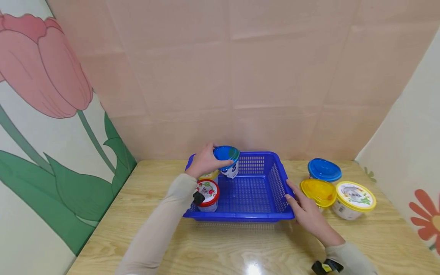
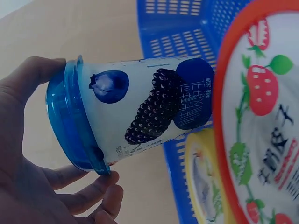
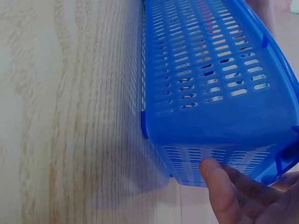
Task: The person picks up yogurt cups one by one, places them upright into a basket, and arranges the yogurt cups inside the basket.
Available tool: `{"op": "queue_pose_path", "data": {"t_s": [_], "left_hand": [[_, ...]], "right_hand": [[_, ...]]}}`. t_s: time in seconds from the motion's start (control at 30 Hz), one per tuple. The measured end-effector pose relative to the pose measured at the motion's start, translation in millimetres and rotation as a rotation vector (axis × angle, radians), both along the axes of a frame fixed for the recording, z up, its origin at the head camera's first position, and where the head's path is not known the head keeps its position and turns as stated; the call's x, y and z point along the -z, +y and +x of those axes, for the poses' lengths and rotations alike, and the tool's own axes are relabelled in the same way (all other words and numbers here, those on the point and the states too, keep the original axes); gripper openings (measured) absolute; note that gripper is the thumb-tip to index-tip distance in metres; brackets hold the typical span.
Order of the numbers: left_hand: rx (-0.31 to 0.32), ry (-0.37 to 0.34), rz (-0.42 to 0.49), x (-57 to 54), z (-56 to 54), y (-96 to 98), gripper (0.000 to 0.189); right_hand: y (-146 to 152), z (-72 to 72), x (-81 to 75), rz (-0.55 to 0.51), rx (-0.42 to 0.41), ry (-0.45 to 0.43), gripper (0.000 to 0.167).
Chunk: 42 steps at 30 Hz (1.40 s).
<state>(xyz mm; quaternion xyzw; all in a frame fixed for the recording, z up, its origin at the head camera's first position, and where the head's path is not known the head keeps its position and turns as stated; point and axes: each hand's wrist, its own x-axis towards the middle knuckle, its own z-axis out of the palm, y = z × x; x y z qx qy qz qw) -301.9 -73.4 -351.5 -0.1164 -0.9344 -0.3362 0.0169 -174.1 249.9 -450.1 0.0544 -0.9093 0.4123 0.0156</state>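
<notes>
My left hand [image 1: 207, 162] holds a blue-lidded yogurt cup [image 1: 229, 169] by its lid, over the back left of the blue plastic basket [image 1: 247, 215]. Blueberry and blackberry pictures mark the cup's side in the left wrist view. Below that hand, a red-lidded tub [image 1: 208, 191] with strawberry print stands inside the basket. Behind it, a yellow-lidded tub [image 1: 212, 175] is partly hidden by the hand. My right hand [image 1: 307, 214] grips the basket's right edge; in the right wrist view one fingertip [image 3: 211, 167] is against its outer wall.
Right of the basket stand another blue-lidded cup [image 1: 324, 170], a tub with a clear yellow lid [image 1: 319, 193] and a wider tub with a white, yellow-rimmed lid [image 1: 355, 200]. The wooden table [image 1: 220, 244] meets a paper-covered wall [image 1: 261, 126] behind.
</notes>
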Motion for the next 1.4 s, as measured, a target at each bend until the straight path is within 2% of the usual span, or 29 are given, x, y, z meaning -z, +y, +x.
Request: {"op": "queue_pose_path", "data": {"t_s": [0.27, 0.5, 0.7, 0.8, 1.0, 1.27, 1.4], "left_hand": [[-0.007, -0.021, -0.061, 14.7, -9.0, 5.9, 0.091], [0.007, -0.019, -0.074, 19.5, -15.2, 10.0, 0.094], [0.027, -0.006, -0.065, 19.5, -17.2, 13.9, 0.099], [0.025, -0.033, -0.065, 19.5, -16.6, 15.8, 0.097], [0.01, -0.1, -0.129, 22.9, -17.0, 18.2, 0.085], [0.021, -0.116, -0.162, 25.7, -18.6, 17.8, 0.091], [0.022, -0.148, -0.144, 27.2, -19.3, 16.0, 0.093]], "right_hand": [[0.3, -0.1, -0.1, 0.003, 0.004, -0.009, 0.063], [1.2, -0.1, 1.4, 0.005, 0.002, -0.004, 0.063], [1.4, -0.5, 1.9, 0.006, -0.003, -0.004, 0.064], [1.2, -0.5, 1.6, 0.006, -0.004, -0.008, 0.064], [0.7, 0.4, 1.5, -0.008, -0.003, -0.018, 0.063], [-0.1, 0.3, 1.1, 0.004, 0.0, 0.003, 0.063], [-0.8, 0.5, -0.5, 0.009, -0.002, 0.019, 0.062]]}}
